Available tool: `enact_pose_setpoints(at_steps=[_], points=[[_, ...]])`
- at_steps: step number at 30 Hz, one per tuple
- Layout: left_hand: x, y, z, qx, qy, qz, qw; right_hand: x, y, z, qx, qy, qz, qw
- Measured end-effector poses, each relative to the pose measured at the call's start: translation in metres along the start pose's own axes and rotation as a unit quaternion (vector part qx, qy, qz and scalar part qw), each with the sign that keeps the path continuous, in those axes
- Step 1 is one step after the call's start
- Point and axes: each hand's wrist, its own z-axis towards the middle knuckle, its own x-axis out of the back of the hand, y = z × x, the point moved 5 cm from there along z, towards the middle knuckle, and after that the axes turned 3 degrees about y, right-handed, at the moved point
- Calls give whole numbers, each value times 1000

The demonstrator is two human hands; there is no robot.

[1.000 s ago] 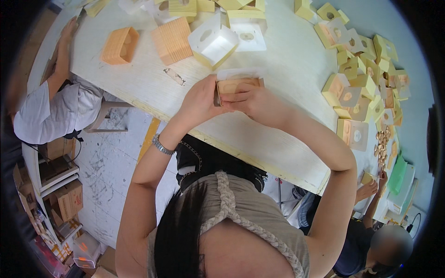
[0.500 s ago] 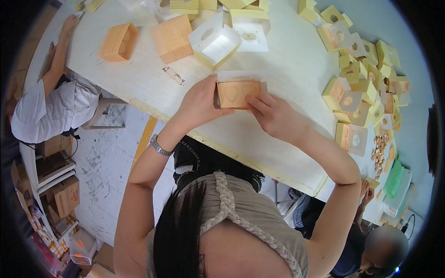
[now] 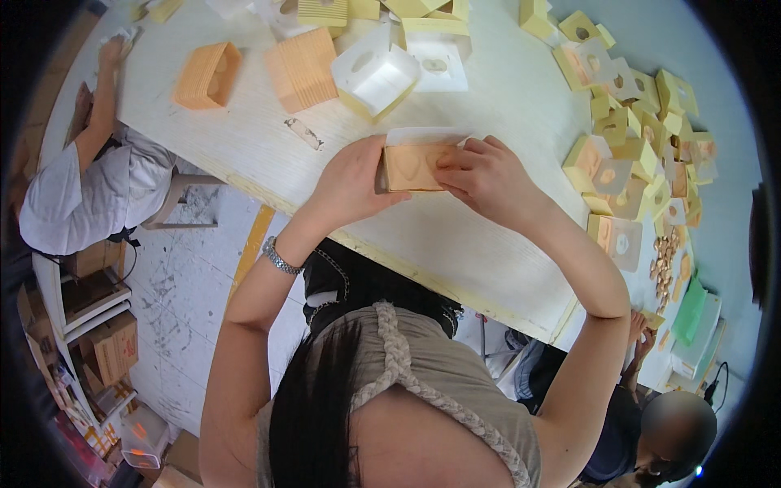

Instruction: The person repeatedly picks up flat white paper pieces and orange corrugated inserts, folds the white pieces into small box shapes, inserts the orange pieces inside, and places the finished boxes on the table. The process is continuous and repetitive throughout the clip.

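The small box (image 3: 425,136) is at the white table's (image 3: 508,106) front edge, gripped on its left side by the left hand (image 3: 350,177). An orange insert (image 3: 408,167) sits inside; the right hand (image 3: 495,175) touches its right end, though whether it pinches I cannot tell. Yellow boxes (image 3: 637,149) crowd the table's right side.

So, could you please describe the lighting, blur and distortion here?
Head view: light on the table is bright and fairly even; head view: edges bow near the dark rim, as on the shelving; head view: a co-worker's head is blurred out, while the left hand, right hand and orange box look fairly clear.
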Motion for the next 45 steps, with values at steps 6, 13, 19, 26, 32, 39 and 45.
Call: enact_pose_setpoints(at_steps=[6,13,19,26,32,39,45], points=[[1,-1,1,-5,-8,-8,1000,-2,-2,7,-12,-3,47,999],[4,-1,3,10,0,-18,1000,-4,-8,10,5,-54,19,998],[-2,-7,0,8,12,17,1000,-11,-14,2,28,-54,-11,998],[-1,-5,2,8,31,-3,999,-7,9,1,-4,16,7,1000],[5,5,-3,37,116,-132,984,-15,38,-29,-217,235,224,920],[14,64,17,-97,110,207,967,-56,27,-23,-241,207,274,908],[5,82,25,-69,47,349,934,-61,5,-34,-214,314,221,898]])
